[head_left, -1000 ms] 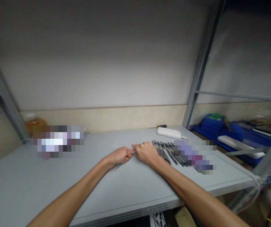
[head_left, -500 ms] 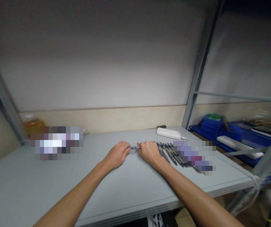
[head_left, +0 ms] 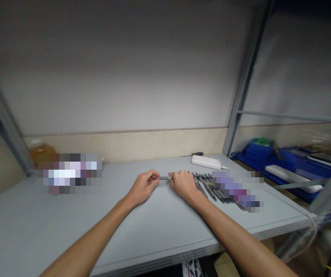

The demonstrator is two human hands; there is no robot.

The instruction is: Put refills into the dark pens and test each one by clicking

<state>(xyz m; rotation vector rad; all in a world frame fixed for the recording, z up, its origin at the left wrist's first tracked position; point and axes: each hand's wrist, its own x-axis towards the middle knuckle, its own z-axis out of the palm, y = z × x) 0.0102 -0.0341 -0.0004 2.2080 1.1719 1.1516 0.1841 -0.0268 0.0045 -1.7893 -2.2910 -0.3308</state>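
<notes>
Left hand (head_left: 143,188): loosely curled, thumb and fingertips pinching the pen (head_left: 164,178)
Right hand (head_left: 184,184): closed round its other end
Pen: spans the gap between both hands
Pen row (head_left: 210,189): just right of the right hand
Tabletop (head_left: 38,219): spreads left of the left hand; front edge (head_left: 153,259) nearer the body
Hidden: pen's right end; pixelated patches (head_left: 70,173) beyond each hand

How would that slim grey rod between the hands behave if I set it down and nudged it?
The slim grey rod is probably stiff: it spans straight between the left hand and right hand without visible sag. Being so thin, it is likely light. It may roll on the smooth-looking tabletop, though its hidden ends could matter.
</notes>
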